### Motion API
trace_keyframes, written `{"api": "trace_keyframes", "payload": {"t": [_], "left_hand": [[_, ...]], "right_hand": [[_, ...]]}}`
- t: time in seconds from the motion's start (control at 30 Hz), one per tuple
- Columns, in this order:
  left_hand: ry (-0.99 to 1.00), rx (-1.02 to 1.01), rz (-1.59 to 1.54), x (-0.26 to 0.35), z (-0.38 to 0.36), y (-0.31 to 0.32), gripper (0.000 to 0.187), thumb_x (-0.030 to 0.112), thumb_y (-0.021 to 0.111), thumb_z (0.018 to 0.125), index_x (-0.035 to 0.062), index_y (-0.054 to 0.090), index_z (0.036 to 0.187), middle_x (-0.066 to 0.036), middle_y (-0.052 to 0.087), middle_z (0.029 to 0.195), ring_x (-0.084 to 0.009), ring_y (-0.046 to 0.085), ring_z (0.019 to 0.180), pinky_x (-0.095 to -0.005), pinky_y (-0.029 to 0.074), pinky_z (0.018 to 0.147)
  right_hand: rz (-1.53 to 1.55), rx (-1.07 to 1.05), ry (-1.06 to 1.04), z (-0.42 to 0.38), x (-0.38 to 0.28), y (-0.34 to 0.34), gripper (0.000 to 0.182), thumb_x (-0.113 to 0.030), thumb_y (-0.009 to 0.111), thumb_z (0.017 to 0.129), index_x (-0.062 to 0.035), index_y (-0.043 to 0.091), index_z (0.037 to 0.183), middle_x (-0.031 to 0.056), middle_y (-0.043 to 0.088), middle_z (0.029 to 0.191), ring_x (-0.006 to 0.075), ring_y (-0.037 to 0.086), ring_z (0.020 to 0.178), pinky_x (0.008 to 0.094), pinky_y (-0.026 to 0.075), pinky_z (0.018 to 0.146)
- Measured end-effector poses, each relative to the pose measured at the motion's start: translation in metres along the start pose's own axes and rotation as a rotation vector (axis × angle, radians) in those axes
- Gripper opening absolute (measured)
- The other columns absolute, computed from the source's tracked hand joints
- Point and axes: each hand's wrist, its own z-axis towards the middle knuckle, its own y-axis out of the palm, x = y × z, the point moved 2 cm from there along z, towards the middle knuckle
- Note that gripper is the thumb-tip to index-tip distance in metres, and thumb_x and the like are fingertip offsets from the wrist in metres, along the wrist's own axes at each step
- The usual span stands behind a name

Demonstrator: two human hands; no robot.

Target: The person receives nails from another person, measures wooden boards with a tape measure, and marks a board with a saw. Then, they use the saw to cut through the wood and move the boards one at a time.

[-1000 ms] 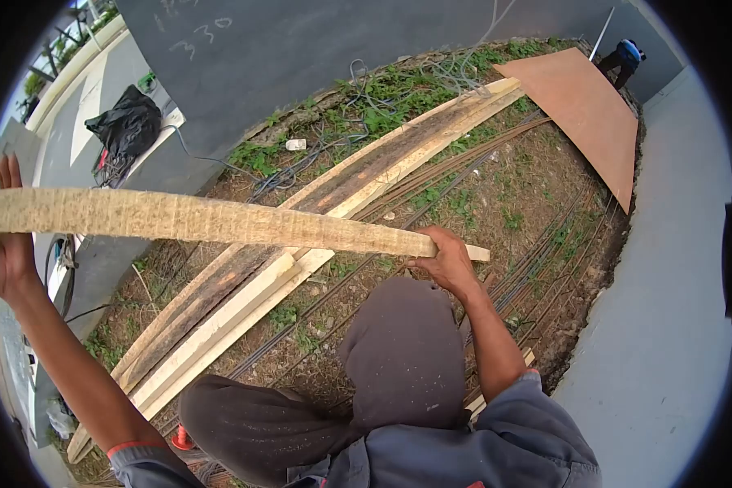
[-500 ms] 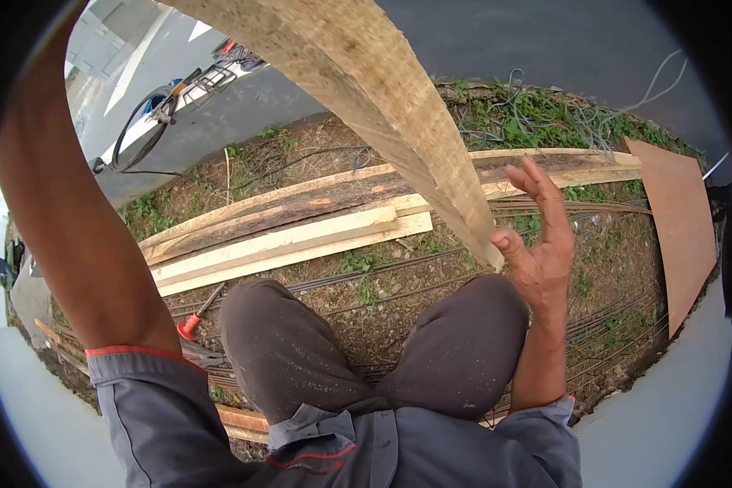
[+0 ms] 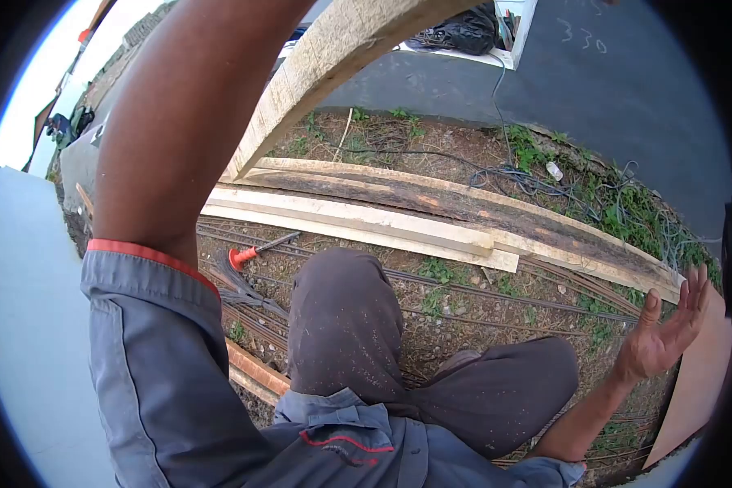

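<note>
A long, rough-sawn wooden plank [image 3: 325, 61] slants across the top of the head view, its lower end over the boards on the ground. My left arm reaches up past the plank; its hand lies beyond the top edge, so its grip is hidden. Out at the right, my right hand [image 3: 663, 335] is open, thumb and fingers apart, holding nothing. It is near the brown sheet [image 3: 695, 398] and the right end of the bark-edged boards [image 3: 431, 199]. Pale sawn boards [image 3: 358, 224] lie in front of my knees.
A tool with a red grip [image 3: 240, 258] and metal shaft lies left of my knee. Thin metal rods [image 3: 545, 302] run along the ground. A loose cable [image 3: 504, 177] tangles by the dark wall [image 3: 626, 89]. A black bag [image 3: 472, 31] sits on the white-framed ledge.
The plank has swung across, its lower end now at the left instead of beside my right hand. My right hand has moved right, away from it. The view and my knees have shifted.
</note>
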Motion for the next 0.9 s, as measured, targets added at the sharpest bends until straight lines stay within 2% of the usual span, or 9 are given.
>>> {"api": "trace_keyframes", "payload": {"t": [0.07,0.1,0.17,0.23,0.3,0.37,0.5,0.67,0.9], "left_hand": [[-0.065,-0.134,0.074,-0.031,-0.011,0.046,0.071,0.026,0.077,0.075,-0.004,0.051,0.135,-0.022,0.069,0.102,-0.0307,0.07,0.093,-0.0437,0.058,0.081],[-0.044,-0.17,0.199,-0.058,-0.028,0.081,0.067,0.032,0.075,0.081,0.0072,0.054,0.139,-0.019,0.071,0.112,-0.0322,0.069,0.108,-0.0471,0.054,0.096],[-0.132,-0.359,0.173,-0.081,-0.073,0.134,0.08,0.028,0.079,0.074,0.0092,0.047,0.144,-0.021,0.071,0.111,-0.0337,0.07,0.105,-0.0462,0.056,0.091],[-0.256,-0.59,0.106,-0.097,-0.116,0.176,0.088,0.022,0.08,0.07,0.0132,0.043,0.149,-0.023,0.068,0.116,-0.037,0.069,0.107,-0.0473,0.055,0.094],[-0.214,-0.634,0.022,-0.124,-0.167,0.228,0.092,0.023,0.082,0.069,0.0197,0.04,0.151,-0.02,0.07,0.112,-0.0377,0.069,0.103,-0.0497,0.055,0.089],[-0.28,-0.783,0.036,-0.133,-0.207,0.259,0.09,0.023,0.082,0.071,0.0234,0.04,0.151,-0.019,0.07,0.11,-0.0379,0.068,0.104,-0.0497,0.055,0.09],[-0.281,-0.795,0.018,-0.14,-0.27,0.295,0.096,0.023,0.085,0.068,0.0247,0.039,0.152,-0.018,0.07,0.111,-0.0381,0.068,0.105,-0.0498,0.054,0.088],[-0.383,-0.889,-0.089,-0.142,-0.3,0.299,0.09,0.026,0.085,0.071,0.0258,0.04,0.149,-0.018,0.066,0.105,-0.0403,0.066,0.103,-0.0512,0.053,0.088],[-0.494,-0.822,-0.073,-0.163,-0.338,0.285,0.089,0.023,0.088,0.066,0.0233,0.047,0.145,-0.02,0.067,0.109,-0.0414,0.066,0.106,-0.0509,0.053,0.09]], "right_hand": [[-0.208,0.027,-0.068,0.006,0.007,-0.013,0.073,-0.013,0.075,0.091,-0.0012,0.037,0.152,0.0187,0.044,0.154,0.034,0.046,0.14,0.0473,0.038,0.117],[-0.198,0.033,-0.073,0.009,0.011,-0.017,0.073,-0.013,0.075,0.091,-0.0012,0.037,0.152,0.0187,0.044,0.154,0.034,0.046,0.14,0.0473,0.038,0.117],[-0.486,-0.095,-0.106,0.01,0.019,-0.02,0.079,-0.012,0.079,0.088,-0.0041,0.036,0.153,0.015,0.039,0.158,0.0318,0.038,0.146,0.0488,0.034,0.119],[-0.522,-0.159,-0.102,-0.003,0.039,-0.015,0.085,-0.027,0.08,0.086,-0.0096,0.034,0.156,0.0147,0.035,0.162,0.0314,0.03,0.151,0.0506,0.026,0.123],[-0.775,-0.483,-0.066,-0.028,0.073,-0.006,0.094,-0.046,0.078,0.083,-0.0159,0.031,0.16,0.0174,0.03,0.164,0.0348,0.024,0.153,0.0547,0.018,0.125],[-0.889,-0.82,0.118,-0.069,0.101,0.002,0.109,-0.062,0.078,0.073,-0.02,0.03,0.161,0.0191,0.03,0.163,0.0368,0.021,0.154,0.0581,0.01,0.125],[-0.584,-1.141,0.631,-0.129,0.119,0.016,0.12,-0.064,0.084,0.059,-0.0168,0.035,0.158,0.0191,0.039,0.158,0.0376,0.027,0.152,0.0588,0.01,0.124],[-0.515,-1.05,0.527,-0.152,0.117,0.037,0.097,-0.051,0.086,0.066,-0.0057,0.049,0.145,0.0183,0.051,0.145,0.0387,0.043,0.137,0.055,0.018,0.124],[-0.345,-1.143,0.363,-0.148,0.098,0.068,0.083,-0.024,0.09,0.063,-0.0048,0.053,0.135,0.0182,0.052,0.136,0.0408,0.045,0.132,0.0527,0.027,0.12]]}}
